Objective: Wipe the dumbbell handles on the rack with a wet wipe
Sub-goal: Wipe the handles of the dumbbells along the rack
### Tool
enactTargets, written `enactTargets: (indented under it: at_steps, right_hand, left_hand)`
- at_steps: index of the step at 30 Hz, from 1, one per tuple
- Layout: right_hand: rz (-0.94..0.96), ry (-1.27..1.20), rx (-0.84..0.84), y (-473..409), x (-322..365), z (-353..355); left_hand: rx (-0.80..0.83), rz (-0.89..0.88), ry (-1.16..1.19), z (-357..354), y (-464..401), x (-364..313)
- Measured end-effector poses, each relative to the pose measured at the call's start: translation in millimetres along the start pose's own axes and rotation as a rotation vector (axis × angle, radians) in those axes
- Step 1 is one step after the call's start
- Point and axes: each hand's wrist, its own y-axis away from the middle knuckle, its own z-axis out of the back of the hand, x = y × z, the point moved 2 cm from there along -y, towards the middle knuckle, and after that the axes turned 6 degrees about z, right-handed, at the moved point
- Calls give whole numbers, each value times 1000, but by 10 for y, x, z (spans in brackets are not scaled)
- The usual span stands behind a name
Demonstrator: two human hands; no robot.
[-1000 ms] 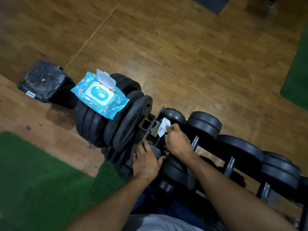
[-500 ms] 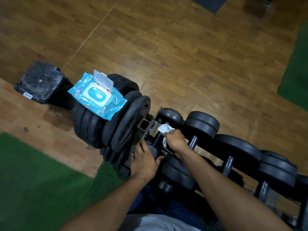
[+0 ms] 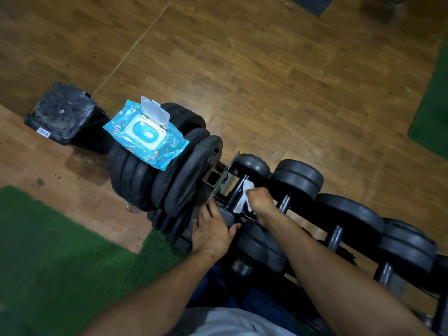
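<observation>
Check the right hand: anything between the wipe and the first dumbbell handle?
Nothing visible. The right hand already presses the wet wipe against the first dumbbell handle, at the rack's left end. The left hand steadies that dumbbell's near head, clear of the handle.

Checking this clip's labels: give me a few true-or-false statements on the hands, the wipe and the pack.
1. The right hand holds the white wipe against a dumbbell handle. True.
2. The left hand is pulling a wipe from the pack. False: it rests on the dumbbell's near end.
3. The wipes pack lies on the weight plates, lid open. True.
4. The pack lies on the floor. False: on the plates.
</observation>
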Motion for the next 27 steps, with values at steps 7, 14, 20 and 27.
enactTargets:
  at_steps: [7,14,20,27]
  right_hand:
    - [-52,-125,105,-79,-73,-50]
    - [-65,-339,10,-43,39,-44]
    - [-66,61,282,88,3,-100]
    - [-141,-309,113,-50,68,-101]
  left_hand:
    - [-15,-15,-3,-2,10,7]
    - [-19,-19,-9,-3,9,18]
    - [-23,-26,3,-4,11,18]
    - [-6,-32,-21,10,10,14]
